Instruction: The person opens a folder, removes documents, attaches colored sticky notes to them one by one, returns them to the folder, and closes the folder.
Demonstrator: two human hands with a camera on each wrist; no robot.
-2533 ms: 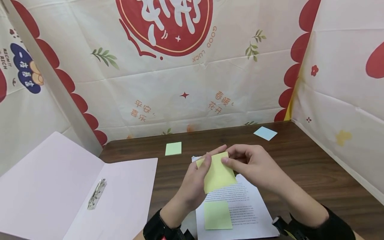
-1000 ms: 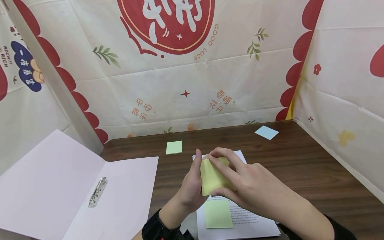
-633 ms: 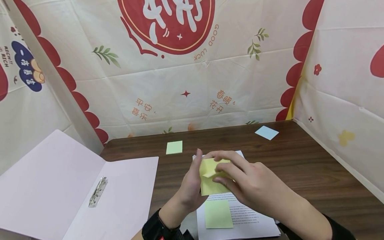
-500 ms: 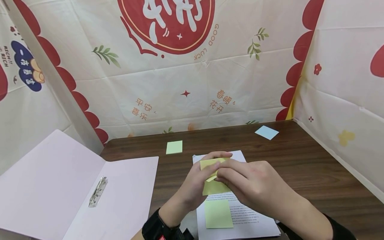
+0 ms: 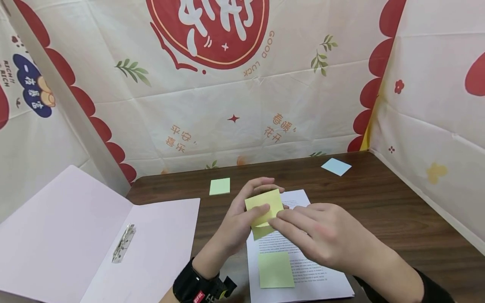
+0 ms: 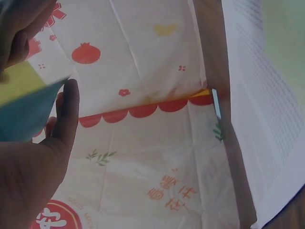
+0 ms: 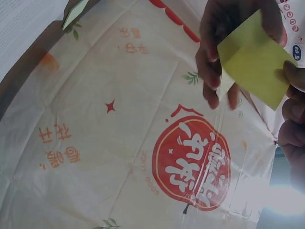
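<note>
In the head view we see the left hand (image 5: pixel 242 219) curled round a yellow sticky-note pad (image 5: pixel 264 206), raised above the printed sheet (image 5: pixel 303 269) on the desk (image 5: pixel 379 202), while the right hand (image 5: pixel 314 235) pinches a note at the pad's lower edge.

In the left wrist view the pad (image 6: pixel 24 102) sits between thumb and fingers.

In the right wrist view the yellow pad (image 7: pixel 252 59) is in front of the left hand's fingers (image 7: pixel 214 57), with the right fingertips (image 7: pixel 295 76) at its edge.

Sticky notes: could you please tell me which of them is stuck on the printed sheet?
The green square sticky note, low on the white printed sheet; the others lie on wood or in hand.
</note>
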